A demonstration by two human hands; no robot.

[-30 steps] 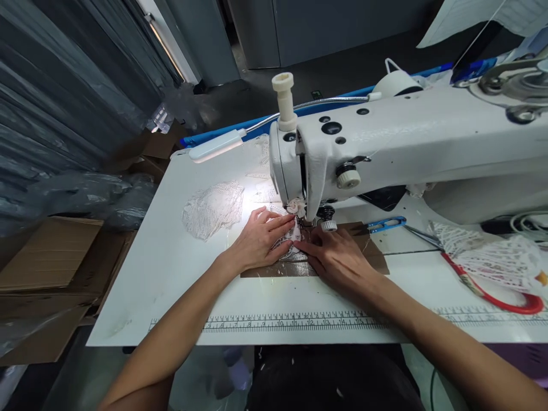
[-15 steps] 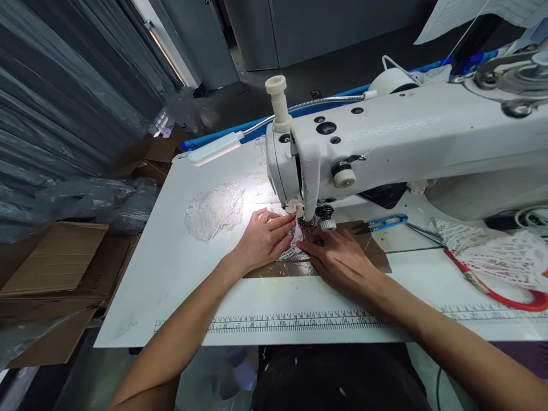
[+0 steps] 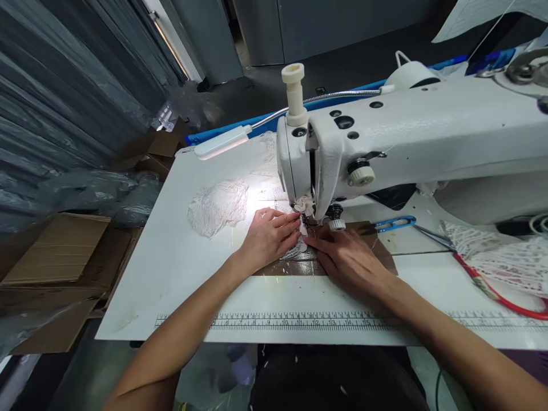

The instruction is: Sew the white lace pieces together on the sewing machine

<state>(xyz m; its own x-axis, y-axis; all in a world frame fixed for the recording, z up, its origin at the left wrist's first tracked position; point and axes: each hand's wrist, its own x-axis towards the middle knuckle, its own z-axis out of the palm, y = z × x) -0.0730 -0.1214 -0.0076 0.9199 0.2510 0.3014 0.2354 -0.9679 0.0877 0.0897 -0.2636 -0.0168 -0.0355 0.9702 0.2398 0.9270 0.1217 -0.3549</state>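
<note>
My left hand [image 3: 268, 238] lies flat with fingers stretched out over a white lace piece [image 3: 292, 252], just left of the needle area of a white sewing machine [image 3: 411, 137]. On the other side, the thumb and forefinger of my right hand [image 3: 353, 260] close on the edge of the lace; its other fingers are partly hidden under the machine head. A gathered pale trim [image 3: 304, 205] bunches up in front of the presser foot, which is mostly hidden. Brown sheeting [image 3: 383, 260] lies beneath the work.
Stacked lace pieces [image 3: 218, 206] lie left under a lamp [image 3: 222, 142]. Blue thread snips [image 3: 396, 223], scissors [image 3: 433, 235] and a red-rimmed item [image 3: 492, 288] with lace sit at right. A printed ruler [image 3: 299, 323] runs along the front edge; cardboard boxes [image 3: 55, 251] stand left.
The camera view has shifted slightly, so the machine appears further right. More of the gathered trim shows by the presser foot. Both hands stay at the lace in nearly the same pose.
</note>
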